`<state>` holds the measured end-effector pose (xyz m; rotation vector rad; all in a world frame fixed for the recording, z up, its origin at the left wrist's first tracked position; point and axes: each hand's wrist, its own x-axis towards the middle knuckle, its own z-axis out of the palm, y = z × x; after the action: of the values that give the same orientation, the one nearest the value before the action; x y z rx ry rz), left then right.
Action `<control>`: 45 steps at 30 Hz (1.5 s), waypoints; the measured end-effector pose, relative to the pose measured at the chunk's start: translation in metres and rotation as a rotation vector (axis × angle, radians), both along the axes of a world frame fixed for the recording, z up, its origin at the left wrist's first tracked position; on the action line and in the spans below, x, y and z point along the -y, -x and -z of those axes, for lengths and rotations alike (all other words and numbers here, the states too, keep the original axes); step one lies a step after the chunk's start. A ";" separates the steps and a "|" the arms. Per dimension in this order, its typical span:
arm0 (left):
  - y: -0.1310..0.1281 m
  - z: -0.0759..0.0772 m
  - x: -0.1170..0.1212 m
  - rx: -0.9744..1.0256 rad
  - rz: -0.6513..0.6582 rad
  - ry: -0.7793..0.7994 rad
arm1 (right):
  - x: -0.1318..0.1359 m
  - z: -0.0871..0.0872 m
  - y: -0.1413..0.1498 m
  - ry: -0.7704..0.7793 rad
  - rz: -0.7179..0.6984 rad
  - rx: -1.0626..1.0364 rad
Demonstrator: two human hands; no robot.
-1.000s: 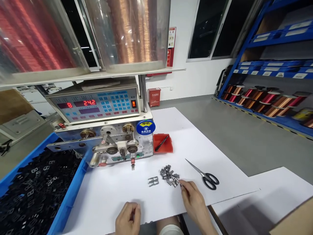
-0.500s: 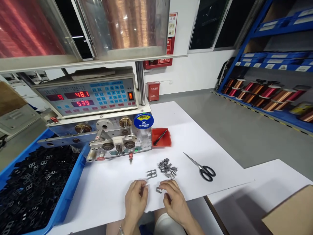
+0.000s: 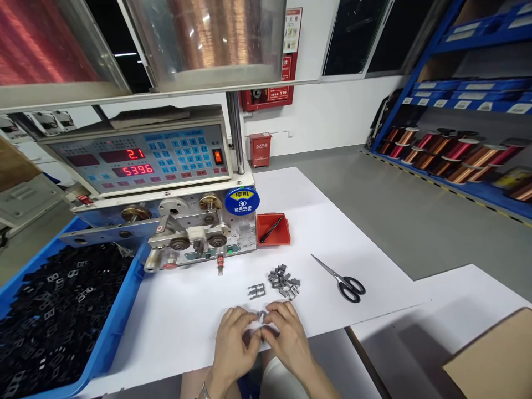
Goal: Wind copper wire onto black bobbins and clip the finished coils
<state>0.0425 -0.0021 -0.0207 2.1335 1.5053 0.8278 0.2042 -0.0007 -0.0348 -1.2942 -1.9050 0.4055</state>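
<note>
My left hand (image 3: 233, 339) and my right hand (image 3: 286, 337) meet at the near edge of the white table (image 3: 183, 327), fingers curled together round a small grey metal part (image 3: 261, 317) pinched between them. Just beyond lies a pile of several like grey parts (image 3: 284, 280), and a joined pair of parts (image 3: 256, 291) rests to its left. Behind these stands the winding machine (image 3: 166, 188), whose red spindle tip (image 3: 220, 265) points toward me.
A blue bin (image 3: 116, 327) full of dark cores sits at the left. Black-handled scissors (image 3: 343, 280) lie to the right of the pile. A red tray (image 3: 272, 229) holding a black tool stands beside the machine. Copper wire spools (image 3: 449, 158) line blue shelving at the right.
My right hand came back from the pile with a grey part and both hands closed together on it. The machine's red readouts changed.
</note>
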 end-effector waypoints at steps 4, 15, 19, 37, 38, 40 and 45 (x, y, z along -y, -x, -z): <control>-0.002 0.002 0.000 0.013 -0.058 0.009 | 0.001 -0.006 0.001 0.044 -0.100 -0.025; 0.001 -0.010 -0.007 1.037 -0.336 0.736 | -0.002 -0.007 -0.008 0.148 -0.011 -0.274; 0.002 -0.020 -0.007 1.145 -0.344 0.845 | -0.001 -0.008 -0.006 0.132 -0.014 -0.262; -0.011 0.020 -0.020 0.088 -0.237 -0.014 | -0.026 0.006 -0.031 -0.134 0.299 0.119; -0.010 0.019 -0.019 0.097 -0.243 -0.007 | -0.024 0.005 -0.031 -0.116 0.272 0.099; -0.009 0.018 -0.018 0.114 -0.251 0.011 | -0.019 0.003 -0.030 -0.074 0.228 0.058; -0.009 0.017 -0.018 0.137 -0.263 0.062 | -0.010 -0.001 -0.031 0.009 0.228 0.014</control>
<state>0.0519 0.0159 -0.0372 1.8191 1.7373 0.9806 0.2354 0.0094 -0.0343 -1.5045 -1.7438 0.2877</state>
